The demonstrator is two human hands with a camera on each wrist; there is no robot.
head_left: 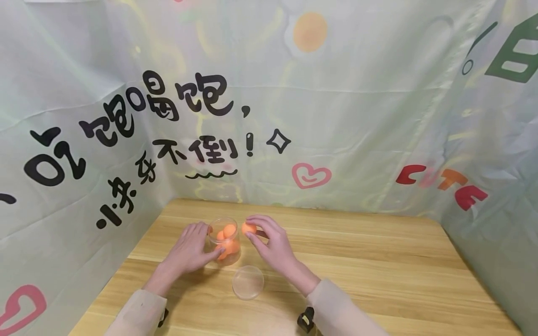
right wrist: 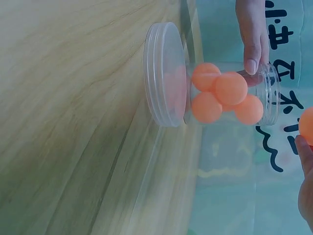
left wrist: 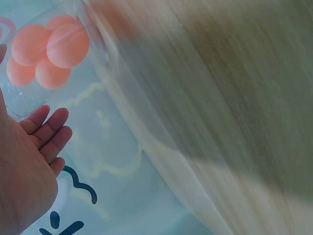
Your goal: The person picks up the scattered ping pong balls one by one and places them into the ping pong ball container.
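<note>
A clear plastic jar (head_left: 237,234) without its lid stands upright on the table, with several orange ping-pong balls (head_left: 229,231) inside. My left hand (head_left: 190,247) holds the jar from its left side, thumb across the near wall and fingers behind. Just right of the jar's rim, my right hand (head_left: 273,240) pinches one orange ping-pong ball (head_left: 249,228) between thumb and fingers. In the right wrist view that ball is cut off by the frame's edge. The round clear lid (head_left: 248,283) lies on the table in front of the jar, between both forearms.
The wood-grain table (head_left: 361,270) reaches well to the right of the hands. A printed cloth (head_left: 361,140) with writing and drawings hangs behind the table and along both sides. Dark bands (head_left: 306,320) sit at the wrists near the sleeves.
</note>
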